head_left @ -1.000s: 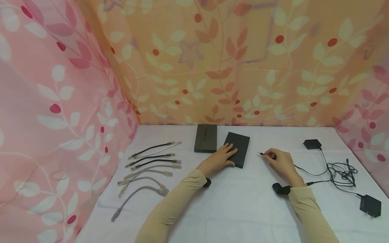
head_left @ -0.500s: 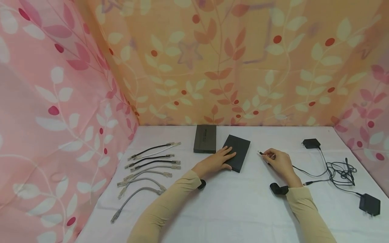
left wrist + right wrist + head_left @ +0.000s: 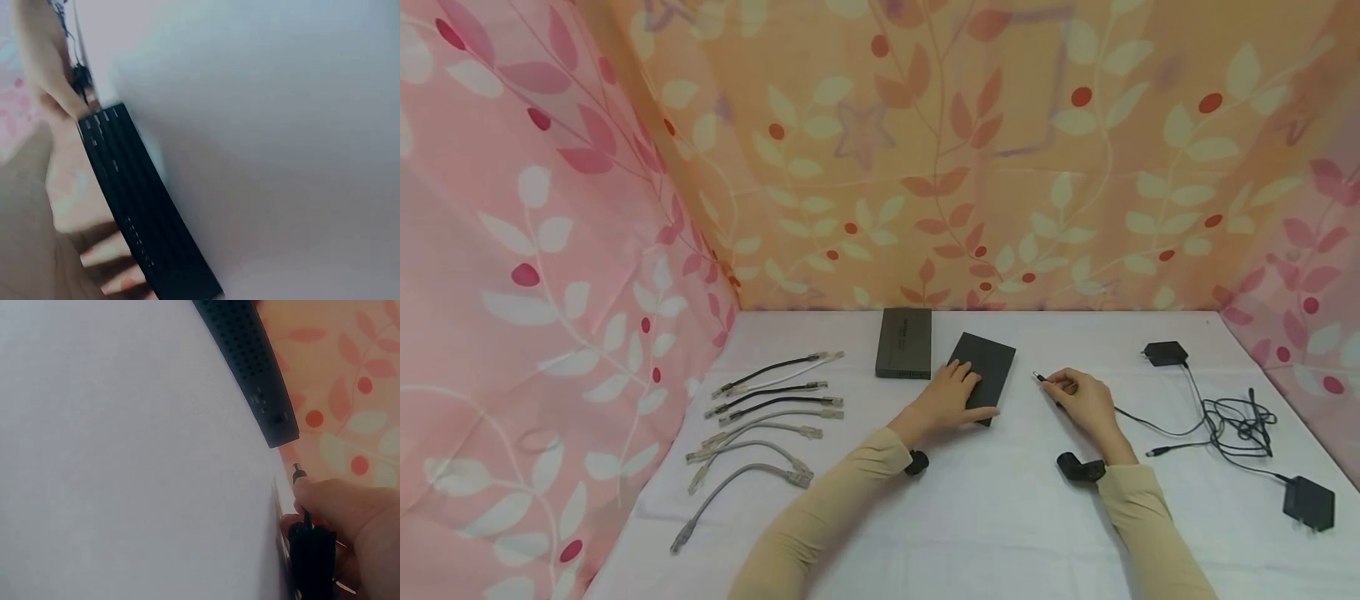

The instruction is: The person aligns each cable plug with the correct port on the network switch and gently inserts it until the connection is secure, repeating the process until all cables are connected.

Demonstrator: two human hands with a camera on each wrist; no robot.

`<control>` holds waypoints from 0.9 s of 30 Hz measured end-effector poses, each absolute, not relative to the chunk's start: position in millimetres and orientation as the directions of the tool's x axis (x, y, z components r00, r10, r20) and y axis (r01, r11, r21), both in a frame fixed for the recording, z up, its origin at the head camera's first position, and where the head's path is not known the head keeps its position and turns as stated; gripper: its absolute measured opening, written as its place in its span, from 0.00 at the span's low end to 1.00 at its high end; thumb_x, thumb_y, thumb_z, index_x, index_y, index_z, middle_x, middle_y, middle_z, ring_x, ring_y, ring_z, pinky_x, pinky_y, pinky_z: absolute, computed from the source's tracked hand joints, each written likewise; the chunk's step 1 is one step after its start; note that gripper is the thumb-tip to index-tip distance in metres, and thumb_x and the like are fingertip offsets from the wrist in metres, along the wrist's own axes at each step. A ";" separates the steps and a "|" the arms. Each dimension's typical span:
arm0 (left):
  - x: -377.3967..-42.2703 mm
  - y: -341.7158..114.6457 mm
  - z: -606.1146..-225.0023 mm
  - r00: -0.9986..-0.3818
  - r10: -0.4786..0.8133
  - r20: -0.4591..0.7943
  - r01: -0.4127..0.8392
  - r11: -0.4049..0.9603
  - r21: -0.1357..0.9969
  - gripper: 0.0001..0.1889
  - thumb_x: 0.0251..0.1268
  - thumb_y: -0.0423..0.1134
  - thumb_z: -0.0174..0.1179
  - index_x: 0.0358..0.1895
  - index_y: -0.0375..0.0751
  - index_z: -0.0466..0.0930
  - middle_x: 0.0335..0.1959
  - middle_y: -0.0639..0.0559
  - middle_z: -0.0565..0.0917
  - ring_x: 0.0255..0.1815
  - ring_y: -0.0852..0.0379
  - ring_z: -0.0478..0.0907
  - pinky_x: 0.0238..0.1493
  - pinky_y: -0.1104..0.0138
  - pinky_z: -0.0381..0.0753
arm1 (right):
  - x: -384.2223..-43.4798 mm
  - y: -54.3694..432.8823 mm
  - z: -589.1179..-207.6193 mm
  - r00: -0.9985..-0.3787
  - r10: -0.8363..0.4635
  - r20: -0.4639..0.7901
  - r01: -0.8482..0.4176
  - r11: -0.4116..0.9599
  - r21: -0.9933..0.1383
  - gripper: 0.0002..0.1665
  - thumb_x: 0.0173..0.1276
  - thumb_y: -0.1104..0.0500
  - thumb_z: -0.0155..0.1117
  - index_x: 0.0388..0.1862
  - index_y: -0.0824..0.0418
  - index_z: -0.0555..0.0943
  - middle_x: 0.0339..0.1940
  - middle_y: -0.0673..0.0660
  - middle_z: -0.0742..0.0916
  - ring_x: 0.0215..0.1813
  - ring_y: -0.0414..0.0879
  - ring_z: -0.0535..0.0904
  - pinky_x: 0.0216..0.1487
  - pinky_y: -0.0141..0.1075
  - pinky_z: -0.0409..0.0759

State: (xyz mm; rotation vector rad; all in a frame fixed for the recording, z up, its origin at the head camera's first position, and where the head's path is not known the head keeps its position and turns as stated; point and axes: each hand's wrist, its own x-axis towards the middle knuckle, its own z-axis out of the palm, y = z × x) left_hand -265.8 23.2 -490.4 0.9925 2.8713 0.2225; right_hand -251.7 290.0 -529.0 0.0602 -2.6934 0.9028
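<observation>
Head view: my left hand [image 3: 949, 397] rests straight-fingered on a black rectangular box [image 3: 996, 365] slanting lengthwise away; just rightward, my right hand [image 3: 1087, 403] pinches a metal-tipped black plug [image 3: 1040, 378].

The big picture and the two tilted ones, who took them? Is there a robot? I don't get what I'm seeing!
No robot, just a person's own left hand and right hand. The big picture comes from a camera on the person's head, looking down. The tilted ones come from small cameras worn on each wrist. On the white table lie short cables on the left, two flat dark boxes in the middle, and black power adapters on the right. The left hand rests on the right-hand box. The right hand pinches a thin plug; its tip points toward that box without touching it.
</observation>
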 end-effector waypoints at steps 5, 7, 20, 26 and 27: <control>-259.8 40.7 -500.5 -0.859 0.510 -0.045 0.504 0.857 0.107 0.47 0.54 0.76 0.41 0.73 0.51 0.50 0.74 0.46 0.49 0.75 0.45 0.41 0.70 0.48 0.47 | -253.1 290.4 -535.1 -0.952 0.097 0.292 -0.106 0.789 -0.606 0.14 0.62 0.49 0.65 0.34 0.60 0.83 0.22 0.51 0.83 0.25 0.41 0.73 0.30 0.35 0.64; -258.1 43.8 -505.0 -0.871 0.489 -0.048 0.484 0.871 0.082 0.49 0.52 0.77 0.42 0.74 0.52 0.46 0.75 0.46 0.45 0.75 0.45 0.38 0.70 0.47 0.45 | -253.5 290.0 -536.4 -0.952 0.112 0.286 -0.094 0.779 -0.620 0.15 0.62 0.48 0.64 0.34 0.60 0.83 0.22 0.52 0.84 0.25 0.41 0.73 0.31 0.35 0.63; -263.4 30.5 -502.7 -0.816 0.576 -0.045 0.566 0.812 0.140 0.45 0.59 0.69 0.47 0.74 0.53 0.42 0.75 0.45 0.41 0.75 0.44 0.34 0.71 0.51 0.39 | -252.4 288.3 -537.0 -0.947 0.152 0.283 -0.071 0.760 -0.646 0.17 0.63 0.48 0.63 0.35 0.61 0.83 0.24 0.55 0.84 0.26 0.42 0.73 0.32 0.35 0.63; -269.2 23.2 -505.0 -0.780 0.624 -0.046 0.610 0.775 0.163 0.45 0.59 0.68 0.47 0.74 0.52 0.42 0.76 0.46 0.40 0.75 0.44 0.33 0.71 0.50 0.38 | -252.8 287.9 -537.3 -0.942 0.161 0.293 -0.073 0.756 -0.650 0.16 0.62 0.48 0.64 0.34 0.60 0.83 0.24 0.54 0.84 0.26 0.41 0.73 0.33 0.35 0.63; -270.0 22.4 -505.2 -0.775 0.630 -0.048 0.616 0.771 0.162 0.45 0.59 0.68 0.48 0.74 0.52 0.42 0.76 0.46 0.40 0.75 0.45 0.33 0.71 0.50 0.38 | -252.4 287.8 -537.2 -0.942 0.161 0.294 -0.074 0.755 -0.651 0.16 0.62 0.48 0.64 0.34 0.60 0.83 0.24 0.54 0.84 0.26 0.42 0.73 0.33 0.35 0.63</control>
